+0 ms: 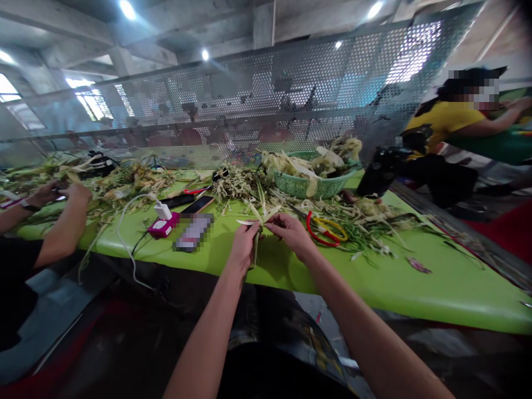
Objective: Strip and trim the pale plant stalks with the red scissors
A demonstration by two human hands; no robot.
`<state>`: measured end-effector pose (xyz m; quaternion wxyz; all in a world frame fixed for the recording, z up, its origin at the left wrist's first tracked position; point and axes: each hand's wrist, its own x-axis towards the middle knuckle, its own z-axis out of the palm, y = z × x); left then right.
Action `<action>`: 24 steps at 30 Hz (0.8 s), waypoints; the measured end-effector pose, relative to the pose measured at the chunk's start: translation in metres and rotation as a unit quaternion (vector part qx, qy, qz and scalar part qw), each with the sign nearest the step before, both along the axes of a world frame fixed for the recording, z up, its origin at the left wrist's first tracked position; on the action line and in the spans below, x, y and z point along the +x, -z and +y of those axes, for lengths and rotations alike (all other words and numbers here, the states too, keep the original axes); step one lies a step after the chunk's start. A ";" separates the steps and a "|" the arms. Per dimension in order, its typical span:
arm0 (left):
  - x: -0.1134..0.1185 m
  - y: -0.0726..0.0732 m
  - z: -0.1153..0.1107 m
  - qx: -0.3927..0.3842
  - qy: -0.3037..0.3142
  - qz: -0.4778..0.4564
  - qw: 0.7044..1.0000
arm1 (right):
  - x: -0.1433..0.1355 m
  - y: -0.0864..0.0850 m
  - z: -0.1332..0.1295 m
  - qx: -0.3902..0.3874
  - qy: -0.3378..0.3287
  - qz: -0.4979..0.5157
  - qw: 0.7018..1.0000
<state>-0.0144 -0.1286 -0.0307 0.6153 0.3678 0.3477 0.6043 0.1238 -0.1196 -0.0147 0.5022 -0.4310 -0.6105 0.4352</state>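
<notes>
Ceiling lights (127, 9) glaring, windows (93, 104) blown out, room dim. Wide-angle stretch and blur toward edges.

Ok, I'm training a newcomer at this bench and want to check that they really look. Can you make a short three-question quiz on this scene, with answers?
1. Multiple choice: what do the left hand and right hand of the person wearing the camera hold?
A. A phone
B. Pale leaf strips
C. The basket

2. True or false: the white charger is plugged into the magenta power block.

3. Short answer: which two colours are the looped handles on the bench, just right of those hands?

Key: 1. B; 2. true; 3. red and yellow
</notes>
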 end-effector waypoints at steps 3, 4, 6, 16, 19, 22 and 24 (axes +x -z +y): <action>-0.002 -0.002 0.001 -0.015 0.002 0.008 1.000 | 0.000 0.001 0.003 0.016 0.009 -0.004 1.000; -0.003 -0.003 0.002 -0.017 -0.001 0.010 1.000 | 0.000 0.002 0.005 0.022 0.007 0.002 1.000; -0.004 -0.004 0.003 -0.022 0.000 0.005 1.000 | -0.001 0.003 0.007 0.033 0.005 0.011 0.999; -0.001 0.000 -0.004 -0.001 0.050 -0.060 0.997 | 0.009 -0.002 0.002 0.002 -0.007 -0.003 1.000; 0.000 0.003 -0.003 0.020 0.069 -0.050 0.996 | 0.008 -0.003 0.000 -0.007 0.007 0.025 1.000; 0.000 0.006 0.000 0.035 0.060 -0.035 0.997 | 0.007 -0.004 0.000 -0.010 0.022 0.028 0.999; 0.000 0.008 0.001 0.040 0.053 -0.029 0.997 | 0.007 -0.004 0.000 -0.011 0.024 0.027 0.999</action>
